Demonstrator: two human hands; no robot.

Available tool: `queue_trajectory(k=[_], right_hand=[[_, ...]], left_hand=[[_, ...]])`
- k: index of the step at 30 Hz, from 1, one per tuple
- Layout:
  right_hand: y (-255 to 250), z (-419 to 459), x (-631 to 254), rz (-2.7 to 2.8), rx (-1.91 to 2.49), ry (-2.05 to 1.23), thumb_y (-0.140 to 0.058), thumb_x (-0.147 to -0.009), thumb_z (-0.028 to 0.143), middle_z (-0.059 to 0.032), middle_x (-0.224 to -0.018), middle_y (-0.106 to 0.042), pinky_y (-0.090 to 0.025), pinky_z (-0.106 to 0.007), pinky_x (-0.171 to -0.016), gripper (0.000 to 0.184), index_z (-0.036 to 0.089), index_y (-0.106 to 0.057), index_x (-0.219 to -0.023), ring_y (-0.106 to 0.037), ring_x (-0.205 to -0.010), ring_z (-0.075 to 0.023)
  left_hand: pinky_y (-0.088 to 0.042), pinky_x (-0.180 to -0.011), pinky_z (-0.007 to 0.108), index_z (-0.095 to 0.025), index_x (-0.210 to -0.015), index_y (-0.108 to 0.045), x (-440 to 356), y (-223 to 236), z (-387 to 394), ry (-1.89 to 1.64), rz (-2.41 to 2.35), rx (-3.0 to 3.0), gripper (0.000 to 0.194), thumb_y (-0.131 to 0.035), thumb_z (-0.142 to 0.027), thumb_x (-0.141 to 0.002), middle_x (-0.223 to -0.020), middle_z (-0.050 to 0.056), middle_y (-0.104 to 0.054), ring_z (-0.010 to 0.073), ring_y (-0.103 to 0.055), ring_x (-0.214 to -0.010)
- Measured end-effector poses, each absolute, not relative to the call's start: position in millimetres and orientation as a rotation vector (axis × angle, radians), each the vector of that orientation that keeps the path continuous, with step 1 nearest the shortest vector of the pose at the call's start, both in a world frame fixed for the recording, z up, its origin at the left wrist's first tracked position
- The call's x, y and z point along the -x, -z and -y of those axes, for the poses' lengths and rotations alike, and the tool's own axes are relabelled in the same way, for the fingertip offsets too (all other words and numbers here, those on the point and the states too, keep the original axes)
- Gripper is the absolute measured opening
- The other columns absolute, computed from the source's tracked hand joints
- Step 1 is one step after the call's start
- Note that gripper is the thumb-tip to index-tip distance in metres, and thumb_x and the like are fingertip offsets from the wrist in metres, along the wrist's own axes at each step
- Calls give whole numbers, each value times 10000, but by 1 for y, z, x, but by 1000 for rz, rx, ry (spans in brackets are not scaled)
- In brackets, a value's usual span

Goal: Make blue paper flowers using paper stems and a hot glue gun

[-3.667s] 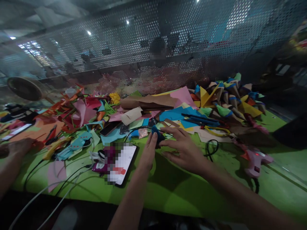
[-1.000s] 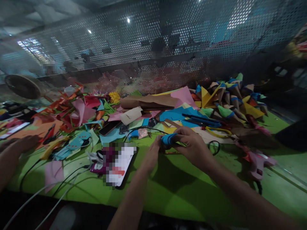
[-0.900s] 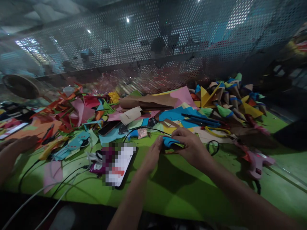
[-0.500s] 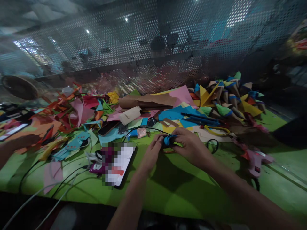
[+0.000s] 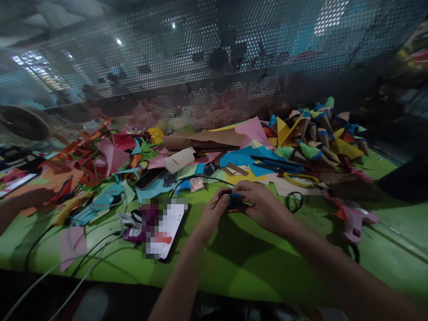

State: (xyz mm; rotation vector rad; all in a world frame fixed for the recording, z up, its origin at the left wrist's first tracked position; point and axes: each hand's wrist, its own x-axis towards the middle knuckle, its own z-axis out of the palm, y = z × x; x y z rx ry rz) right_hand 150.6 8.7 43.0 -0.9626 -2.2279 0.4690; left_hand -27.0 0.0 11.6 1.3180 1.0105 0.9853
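Observation:
A small curled piece of blue paper (image 5: pixel 235 199) is between my two hands, just above the green tabletop (image 5: pixel 254 267). My left hand (image 5: pixel 216 208) grips it from the left, thumb on top. From the right, my right hand (image 5: pixel 262 203) pinches its other side, fingers closed. Part of the blue piece is hidden behind my fingers. A thin brown edge shows beneath it. Left of my left arm lies a phone (image 5: pixel 170 232), partly blurred out. A pink glue gun (image 5: pixel 357 223) rests right of my right hand, near a dark ring-shaped loop (image 5: pixel 294 202).
Coloured paper scraps (image 5: pixel 110 156) heap up at the left. Brown paper cones with coloured tips (image 5: pixel 321 129) pile at the back right. Yellow-handled scissors (image 5: pixel 301 179) lie beyond my right hand. Cables (image 5: pixel 95 252) cross the front left. Another person's hand (image 5: pixel 36 198) is at far left.
The blue paper was a visible open roll; now it looks flatter and is more covered by my fingers. My hands have drawn slightly closer together around it.

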Motion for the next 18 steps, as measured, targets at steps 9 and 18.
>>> queue_trajectory(k=[9, 18], right_hand=[[-43, -7, -148, 2229, 938, -375, -713, -808, 85, -64, -874, -678, -469, -276, -713, 79, 162, -729, -806, -629, -821, -184], [-41, -5, -144, 2254, 910, -284, -683, -834, 110, -89, -857, -693, -490, -306, -733, 75, 153, -737, -802, -641, -830, -206]], left_hand=[[-472, -942, 329, -201, -1113, -632, 25, -14, -1, -1016, -1016, -1348, 424, -586, -538, -862, -1054, 42, -655, 227, -578, -1051], [-457, -918, 312, -197, -1119, -603, 24, -18, 0, -990, -1006, -1439, 410, -587, -514, -860, -1050, 40, -651, 225, -581, -1020]])
